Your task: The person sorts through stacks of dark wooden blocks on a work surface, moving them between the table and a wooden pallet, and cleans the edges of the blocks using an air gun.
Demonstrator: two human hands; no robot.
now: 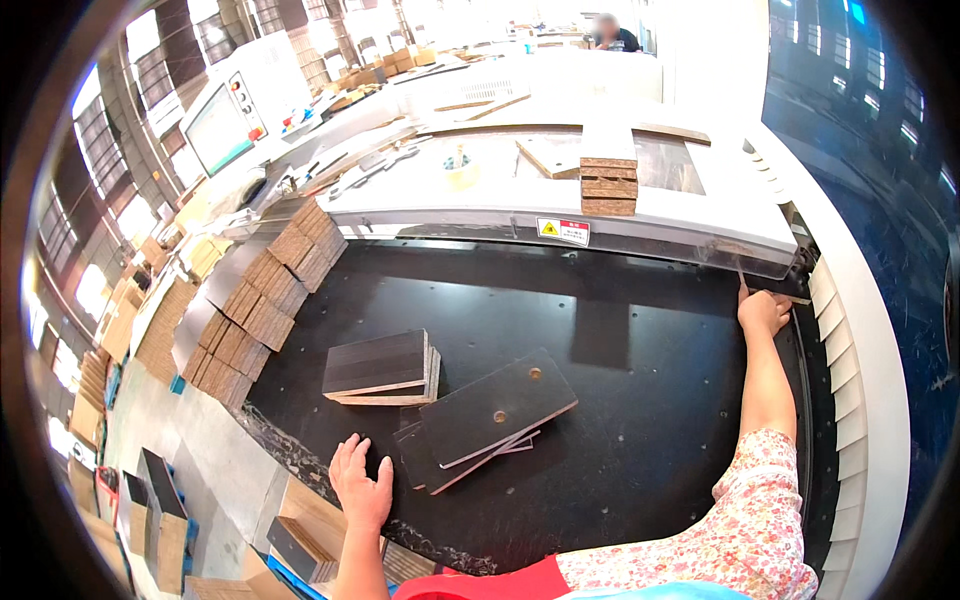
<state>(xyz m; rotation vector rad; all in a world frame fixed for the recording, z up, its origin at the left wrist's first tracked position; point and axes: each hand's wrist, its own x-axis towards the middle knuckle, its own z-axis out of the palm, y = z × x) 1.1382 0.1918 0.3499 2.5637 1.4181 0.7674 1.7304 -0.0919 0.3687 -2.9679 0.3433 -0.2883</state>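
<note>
Black bench with dark panels, seen from your head; all places are given relative to the bench.

Your right hand is at the bench's far right corner, partly closed, its fingers at the edge of a thin, dark panel with a pale cut edge. That panel lies at the same corner, beside the end of the long white machine beam along the bench's far edge. The fingertips are partly hidden, so you cannot tell how firmly they grip. Your left hand is spread open, palm down at the bench's near left edge, with hold of nothing.

Left of the bench's middle sits a small stack of black, rectangular boards with pale edges. Nearer the bench's middle, a black rectangular board with two round brown marks lies askew on further thin pieces. Along the bench's left edge stand stacks of brown-edged boards; beyond its far edge, a short brown-edged stack rests on the beam.

The step in hand appears to be placing or steadying the panel at the corner. The next move probably calls for a controlled right-hand hold, with fingers clear of the beam's end.
</note>
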